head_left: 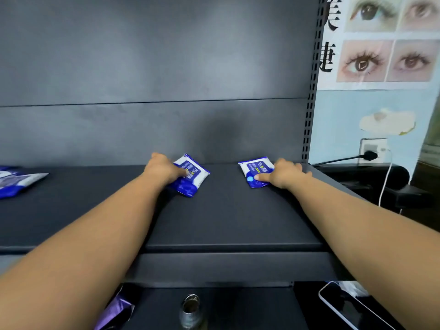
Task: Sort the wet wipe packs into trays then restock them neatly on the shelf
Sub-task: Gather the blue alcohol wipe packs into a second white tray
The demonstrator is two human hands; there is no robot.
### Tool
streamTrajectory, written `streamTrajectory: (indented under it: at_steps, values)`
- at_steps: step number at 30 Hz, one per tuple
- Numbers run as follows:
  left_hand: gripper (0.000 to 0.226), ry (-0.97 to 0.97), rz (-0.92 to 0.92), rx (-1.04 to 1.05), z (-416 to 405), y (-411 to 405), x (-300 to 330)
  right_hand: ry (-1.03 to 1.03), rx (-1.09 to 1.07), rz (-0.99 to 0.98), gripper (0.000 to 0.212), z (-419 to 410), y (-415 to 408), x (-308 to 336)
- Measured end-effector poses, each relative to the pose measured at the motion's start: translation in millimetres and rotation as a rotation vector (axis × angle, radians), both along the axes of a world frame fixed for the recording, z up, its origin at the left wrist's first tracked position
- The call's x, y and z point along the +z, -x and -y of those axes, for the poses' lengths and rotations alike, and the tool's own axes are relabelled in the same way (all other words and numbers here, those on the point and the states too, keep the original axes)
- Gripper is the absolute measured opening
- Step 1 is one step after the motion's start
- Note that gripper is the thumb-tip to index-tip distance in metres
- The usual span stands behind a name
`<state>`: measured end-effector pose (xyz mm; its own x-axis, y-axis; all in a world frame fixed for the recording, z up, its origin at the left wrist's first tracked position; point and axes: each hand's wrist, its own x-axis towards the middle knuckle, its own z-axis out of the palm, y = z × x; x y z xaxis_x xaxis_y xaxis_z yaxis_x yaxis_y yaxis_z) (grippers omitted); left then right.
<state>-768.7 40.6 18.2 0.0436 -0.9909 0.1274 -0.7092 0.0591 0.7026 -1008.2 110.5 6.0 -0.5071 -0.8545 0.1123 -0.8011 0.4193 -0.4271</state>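
Nearest the camera, under the shelf's front edge, lie a metal-capped bottle (191, 310), a purple packet (114, 310) and a phone (342, 306), all partly cut off by the bottom of the view. Above them two bare forearms reach across the dark shelf (226, 222) toward its back edge. The left hand (162, 169) rests on a blue-and-white wet wipe pack (190, 176) near the middle of the back edge, fingers curled over its near-left side and thumb seemingly pressing the top; the pack lies skewed. The right hand (284, 173) pinches a second pack (256, 172) close to the back right corner, thumb on its lower face, fingers past its right side toward the shelf's right edge. More packs (16, 183) lie at the left edge, cropped by the frame. These packs look light, soft and pillowy, with slick film that would likely slide easily and crumple if squeezed; holding flat across the sealed ends or pressing down on the face should keep them square. No trays are in view, so how far sorting has gone cannot be judged. The fingertips under each hand are hidden, and the printed text is too small to read.
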Motion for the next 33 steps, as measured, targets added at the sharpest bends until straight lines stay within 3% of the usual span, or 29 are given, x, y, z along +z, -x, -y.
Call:
streamTrajectory:
  at_steps: [3,6,10,17,22,24,29,33]
  values:
    - [0.060,0.077,-0.424,-0.046,-33,-8,-2,0.191,0.119,0.196,0.052,-7,-3,1]
    - [0.036,0.043,-0.875,-0.130,-77,-26,-6,0.389,0.190,0.349,0.047,-23,-15,8]
    - [0.020,0.015,-1.098,-0.190,-139,-59,-5,0.622,0.260,0.747,0.053,-74,-46,27]
    - [0.020,0.060,-1.101,-0.360,-225,-73,-19,0.630,0.438,1.215,0.023,-202,-121,5]
    - [0.023,-0.074,-1.093,-0.444,-266,-94,-81,0.651,0.327,1.403,0.034,-267,-149,-43]
    - [0.018,-0.168,-1.062,-0.443,-278,-101,-116,0.665,0.275,1.426,0.040,-287,-156,-73]
    - [0.017,-0.396,-0.972,-0.350,-304,-106,-204,0.672,0.057,1.340,0.030,-318,-164,-164]
    - [0.018,-0.543,-0.867,-0.253,-317,-103,-266,0.517,-0.124,1.297,0.039,-335,-159,-248]
